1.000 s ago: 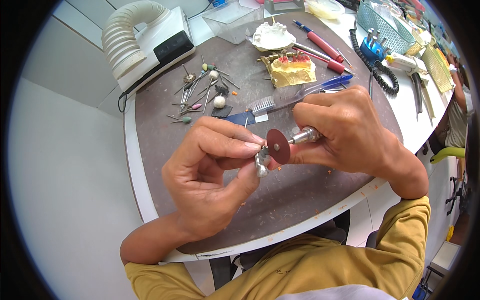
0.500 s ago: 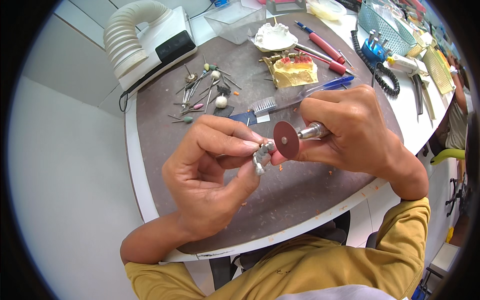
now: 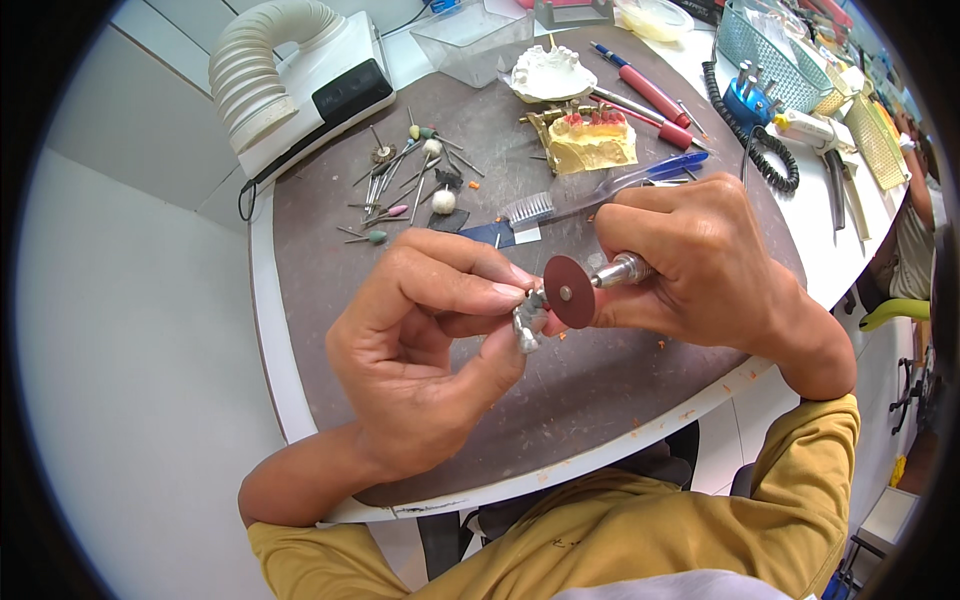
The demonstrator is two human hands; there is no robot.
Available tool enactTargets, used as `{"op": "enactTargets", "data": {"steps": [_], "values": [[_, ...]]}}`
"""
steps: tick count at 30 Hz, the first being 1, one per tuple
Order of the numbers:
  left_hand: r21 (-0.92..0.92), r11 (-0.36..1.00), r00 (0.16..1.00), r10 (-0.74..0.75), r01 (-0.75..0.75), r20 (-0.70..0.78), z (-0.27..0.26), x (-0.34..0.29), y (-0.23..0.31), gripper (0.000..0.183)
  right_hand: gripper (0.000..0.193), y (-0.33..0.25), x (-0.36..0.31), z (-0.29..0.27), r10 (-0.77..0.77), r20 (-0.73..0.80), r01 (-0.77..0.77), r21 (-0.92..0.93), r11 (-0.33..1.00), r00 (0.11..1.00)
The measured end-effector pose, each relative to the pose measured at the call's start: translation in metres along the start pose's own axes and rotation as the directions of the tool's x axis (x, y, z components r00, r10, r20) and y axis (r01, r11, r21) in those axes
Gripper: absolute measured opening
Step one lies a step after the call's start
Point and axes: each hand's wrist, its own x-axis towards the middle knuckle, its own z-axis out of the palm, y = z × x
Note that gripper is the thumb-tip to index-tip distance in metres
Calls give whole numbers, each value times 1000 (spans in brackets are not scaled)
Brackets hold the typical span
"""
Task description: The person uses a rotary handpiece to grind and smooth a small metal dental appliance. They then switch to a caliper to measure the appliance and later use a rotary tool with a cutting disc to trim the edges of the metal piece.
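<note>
My left hand (image 3: 430, 340) pinches a small silvery metal dental bridge (image 3: 527, 325) between thumb and fingertips, over the middle of the brown mat. My right hand (image 3: 690, 265) is closed round a metal rotary handpiece (image 3: 622, 270). On its tip sits a dark red cutting disc (image 3: 568, 292), whose face is turned toward me. The disc's left edge overlaps the upper end of the bridge; whether they touch I cannot tell. Some right fingertips lie behind the disc, close to the bridge, and are partly hidden.
Several burs and polishing tips (image 3: 395, 185) lie at left of the mat (image 3: 440, 500). Behind my hands are a toothbrush (image 3: 570, 200), a yellow dental model (image 3: 595, 145) and a white plaster cast (image 3: 548, 75). A hose unit (image 3: 330, 90) stands back left, a blue bur holder (image 3: 745, 100) back right.
The disc has shifted slightly left and now covers the bridge's upper end. The bridge has turned and moved a little to the right in my left fingers.
</note>
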Motion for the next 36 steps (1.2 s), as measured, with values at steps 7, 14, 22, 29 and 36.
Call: {"op": "enactTargets", "data": {"steps": [7, 14, 22, 29, 36], "values": [[-105, 991, 996, -87, 82, -38, 1, 0, 1, 25, 52, -2, 3, -2, 19, -38, -18, 20, 1000, 999], [-253, 951, 975, -205, 177, -89, 4, 1, 2, 24, 52, -1, 2, 2, 15, -63, -12, 34, 999, 998], [-274, 950, 980, -179, 151, -83, 4, 0, -2, 24, 49, -1, 1, 0, 18, -39, -18, 16, 1000, 999], [-234, 965, 987, -144, 123, -76, 4, 0, -2, 25, 49, -1, 0, 0, 13, -28, -13, 29, 1000, 1000], [-206, 975, 991, -105, 86, -82, 4, -1, -3, 26, 49, -1, 0, 0, 22, -27, -21, 28, 999, 999]]}}
